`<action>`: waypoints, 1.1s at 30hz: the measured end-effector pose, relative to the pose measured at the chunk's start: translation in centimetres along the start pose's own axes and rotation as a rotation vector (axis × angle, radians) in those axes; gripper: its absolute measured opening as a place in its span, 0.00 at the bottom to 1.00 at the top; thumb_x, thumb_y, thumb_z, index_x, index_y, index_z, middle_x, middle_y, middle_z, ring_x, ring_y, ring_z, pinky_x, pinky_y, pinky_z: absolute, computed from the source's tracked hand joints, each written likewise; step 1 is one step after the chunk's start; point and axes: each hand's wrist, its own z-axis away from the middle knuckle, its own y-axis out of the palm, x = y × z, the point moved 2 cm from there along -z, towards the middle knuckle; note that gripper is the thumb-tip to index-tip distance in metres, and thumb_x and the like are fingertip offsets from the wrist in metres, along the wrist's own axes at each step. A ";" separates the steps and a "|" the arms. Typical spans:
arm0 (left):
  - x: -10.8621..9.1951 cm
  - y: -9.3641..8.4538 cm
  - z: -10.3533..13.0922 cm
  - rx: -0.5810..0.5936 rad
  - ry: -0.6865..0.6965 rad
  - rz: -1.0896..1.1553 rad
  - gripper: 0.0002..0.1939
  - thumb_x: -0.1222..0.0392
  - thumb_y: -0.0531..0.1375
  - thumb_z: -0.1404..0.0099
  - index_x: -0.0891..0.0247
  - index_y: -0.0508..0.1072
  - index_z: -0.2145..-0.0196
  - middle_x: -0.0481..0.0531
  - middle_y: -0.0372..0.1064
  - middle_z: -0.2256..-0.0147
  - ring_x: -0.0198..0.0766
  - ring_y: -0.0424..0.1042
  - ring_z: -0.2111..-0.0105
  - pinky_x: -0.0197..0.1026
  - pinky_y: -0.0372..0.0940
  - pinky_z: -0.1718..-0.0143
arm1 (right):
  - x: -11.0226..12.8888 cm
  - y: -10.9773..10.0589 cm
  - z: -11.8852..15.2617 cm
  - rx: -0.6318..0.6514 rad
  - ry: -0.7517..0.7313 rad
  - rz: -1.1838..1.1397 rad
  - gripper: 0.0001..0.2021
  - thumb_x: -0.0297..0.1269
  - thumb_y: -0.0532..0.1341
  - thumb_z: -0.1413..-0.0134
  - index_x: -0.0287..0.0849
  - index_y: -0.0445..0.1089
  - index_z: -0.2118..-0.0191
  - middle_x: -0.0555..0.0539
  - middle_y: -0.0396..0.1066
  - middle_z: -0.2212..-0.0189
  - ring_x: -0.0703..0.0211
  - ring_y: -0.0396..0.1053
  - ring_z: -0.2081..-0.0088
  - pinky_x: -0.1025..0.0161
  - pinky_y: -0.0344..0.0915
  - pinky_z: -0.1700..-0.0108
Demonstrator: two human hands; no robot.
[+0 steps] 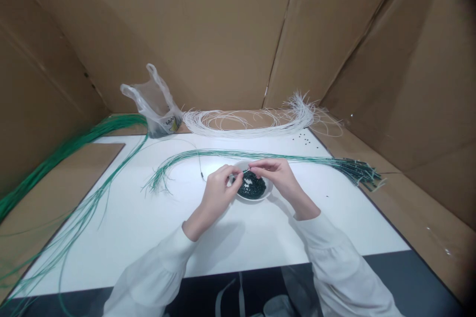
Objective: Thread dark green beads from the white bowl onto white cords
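Observation:
A white bowl (269, 189) of small dark beads (253, 189) sits on the white board. Above its left rim, my left hand (220, 187) pinches a thin pale strand (246, 171). Over the bowl's far right side, my right hand (277, 172) has thumb and index finger together at the strand's other end; whether a bead is between them is too small to tell. A thin line with a small dark piece (202, 175) on it hangs left of my left hand. Behind both hands lies a long bundle of green strands (238, 153), dark at its right end.
A white board (148, 237) covers the table, with cardboard walls (223, 34) around. A plastic bag (158, 109) and coiled white strands (245, 131) stand at the back. More green strands (74, 146) run down the left. Loose dark beads (305, 141) lie at the back right.

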 end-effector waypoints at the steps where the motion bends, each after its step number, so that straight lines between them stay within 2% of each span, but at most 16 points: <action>1: 0.0 0.0 0.0 0.004 0.004 -0.006 0.07 0.62 0.52 0.40 0.64 0.69 0.71 0.47 0.67 0.73 0.30 0.61 0.76 0.33 0.57 0.72 | 0.0 0.0 0.0 0.004 -0.019 0.011 0.10 0.37 0.65 0.64 0.40 0.75 0.71 0.45 0.74 0.72 0.61 0.69 0.73 0.63 0.65 0.69; 7: 0.3 0.1 0.0 0.006 0.039 -0.064 0.07 0.63 0.52 0.39 0.63 0.70 0.70 0.48 0.68 0.72 0.32 0.63 0.74 0.34 0.58 0.71 | 0.2 0.0 0.2 0.018 -0.191 0.192 0.13 0.37 0.62 0.57 0.42 0.71 0.62 0.46 0.74 0.70 0.57 0.71 0.67 0.60 0.66 0.62; 12: 0.3 0.2 0.0 0.000 0.052 -0.071 0.08 0.63 0.52 0.39 0.63 0.70 0.70 0.49 0.68 0.72 0.32 0.64 0.74 0.34 0.58 0.71 | 0.5 0.2 0.5 0.040 -0.284 0.299 0.13 0.36 0.60 0.54 0.44 0.69 0.59 0.48 0.74 0.70 0.58 0.71 0.68 0.61 0.66 0.64; 23: -0.1 0.2 0.1 -0.001 0.072 -0.079 0.09 0.61 0.51 0.39 0.63 0.71 0.69 0.50 0.68 0.73 0.32 0.63 0.75 0.35 0.58 0.71 | 0.6 0.5 0.6 0.079 -0.282 0.255 0.13 0.36 0.60 0.53 0.44 0.69 0.59 0.48 0.74 0.69 0.58 0.71 0.66 0.62 0.65 0.64; 33: -0.1 0.1 0.1 -0.013 0.085 -0.073 0.08 0.61 0.52 0.38 0.63 0.70 0.69 0.48 0.66 0.74 0.31 0.61 0.77 0.34 0.57 0.73 | 0.2 0.4 0.6 0.040 -0.267 0.201 0.13 0.38 0.61 0.54 0.44 0.70 0.60 0.47 0.74 0.69 0.57 0.71 0.66 0.61 0.65 0.63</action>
